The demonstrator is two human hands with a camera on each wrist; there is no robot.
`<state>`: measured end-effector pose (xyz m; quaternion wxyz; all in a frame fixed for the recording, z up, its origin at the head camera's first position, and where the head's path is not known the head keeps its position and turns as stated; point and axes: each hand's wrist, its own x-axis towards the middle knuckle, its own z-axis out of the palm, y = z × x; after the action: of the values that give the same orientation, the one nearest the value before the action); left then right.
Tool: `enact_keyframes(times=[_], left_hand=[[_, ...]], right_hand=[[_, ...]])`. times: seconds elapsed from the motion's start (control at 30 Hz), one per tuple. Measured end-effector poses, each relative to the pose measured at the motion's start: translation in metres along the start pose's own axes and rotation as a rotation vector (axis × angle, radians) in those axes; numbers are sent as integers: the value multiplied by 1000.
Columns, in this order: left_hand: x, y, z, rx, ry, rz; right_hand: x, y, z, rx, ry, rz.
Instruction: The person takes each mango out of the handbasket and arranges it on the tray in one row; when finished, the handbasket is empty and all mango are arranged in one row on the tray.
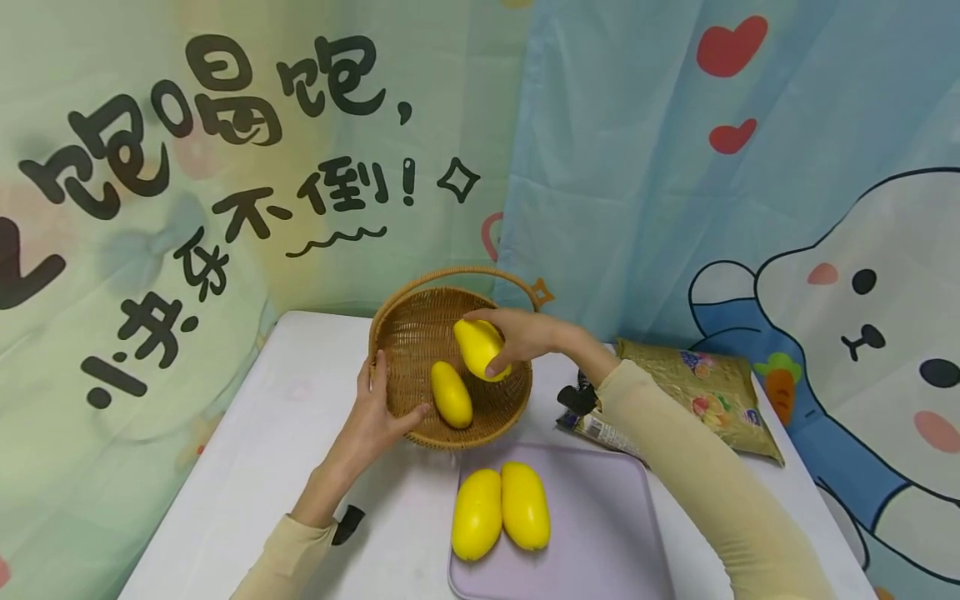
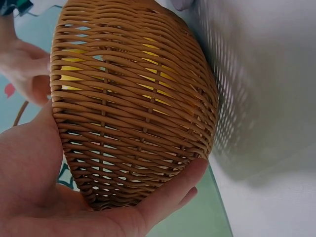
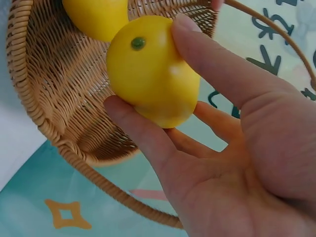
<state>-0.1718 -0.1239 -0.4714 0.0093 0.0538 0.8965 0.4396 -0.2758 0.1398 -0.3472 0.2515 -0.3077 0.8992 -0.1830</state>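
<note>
My left hand (image 1: 382, 408) grips the left side of a brown wicker basket (image 1: 408, 333), its thumb at the front rim and fingers along the outer weave. The basket (image 2: 128, 113) is tilted, with its mouth toward the head camera. My right hand (image 1: 528, 333) holds a smooth yellow mango-shaped fruit (image 1: 477, 346) between thumb and fingers at the basket's mouth. A green stem spot marks the end of this fruit (image 3: 153, 69) in the right wrist view. Another yellow fruit (image 1: 452, 396) lies inside the basket.
Two more yellow fruits (image 1: 501, 512) lie side by side on a lilac tray (image 1: 600, 533) in front of the basket. Gold printed packages (image 1: 697, 392) lie at the right, behind my right forearm. A printed curtain (image 1: 600, 167) hangs behind the white table (image 1: 225, 500).
</note>
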Motion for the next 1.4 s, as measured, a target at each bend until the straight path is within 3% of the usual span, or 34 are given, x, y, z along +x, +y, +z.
enact_keyframes(times=[0.3, 0.63, 1.0, 1.17, 1.4], left_hand=[[1, -4, -1, -6, 8, 5], [1, -5, -2, -17, -4, -21], [2, -7, -1, -17, 2, -5], [2, -6, -2, -15, 1, -3], [1, -7, -1, -20, 3, 3]], right_hand=[[-33, -6, -3, 13, 45, -103], [-77, -6, -3, 88, 65, -74], [-123, 6, 4, 178, 129, -6], [-140, 20, 18, 164, 164, 22], [-161, 44, 69, 382, 144, 47]])
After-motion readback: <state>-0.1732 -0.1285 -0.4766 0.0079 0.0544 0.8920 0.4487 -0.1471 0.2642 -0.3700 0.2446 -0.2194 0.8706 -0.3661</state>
